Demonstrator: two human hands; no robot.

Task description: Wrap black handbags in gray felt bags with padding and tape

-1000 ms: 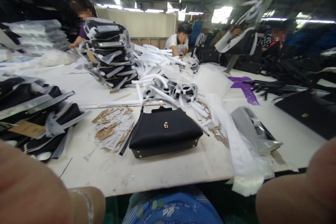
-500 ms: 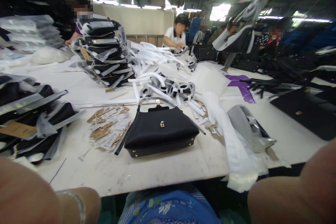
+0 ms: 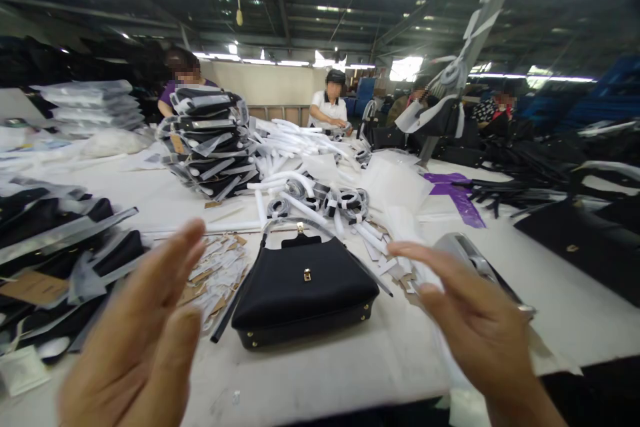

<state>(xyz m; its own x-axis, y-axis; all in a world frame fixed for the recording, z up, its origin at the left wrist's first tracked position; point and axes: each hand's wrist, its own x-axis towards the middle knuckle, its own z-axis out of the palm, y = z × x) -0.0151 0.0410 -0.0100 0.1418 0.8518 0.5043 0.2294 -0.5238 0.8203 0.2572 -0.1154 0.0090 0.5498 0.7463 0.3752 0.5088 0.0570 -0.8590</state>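
Note:
A black handbag (image 3: 305, 280) lies on the white table in front of me, base toward me, with a gold clasp (image 3: 307, 275) and a clear-wrapped handle at its far side. My left hand (image 3: 145, 333) is raised to the left of the bag, fingers straight and thumb apart, holding nothing. On the other side my right hand (image 3: 470, 313) hovers with fingers stretched toward the bag, somewhat blurred and also holding nothing. Neither hand touches the bag. Beyond my left hand spreads a heap of paper tags (image 3: 225, 273).
A stack of wrapped black bags (image 3: 210, 147) stands at the back left, and more wrapped bags (image 3: 45, 247) lie at the left. White foam tubes (image 3: 300, 140) and coiled straps (image 3: 345, 203) fill the middle. Purple tape (image 3: 455, 190) sticks to the table. Several people work farther back.
Both hands have come up from the bottom corners into the view, opening out on either side of the handbag. The camera has tilted up a little; the bag looks unmoved on the table.

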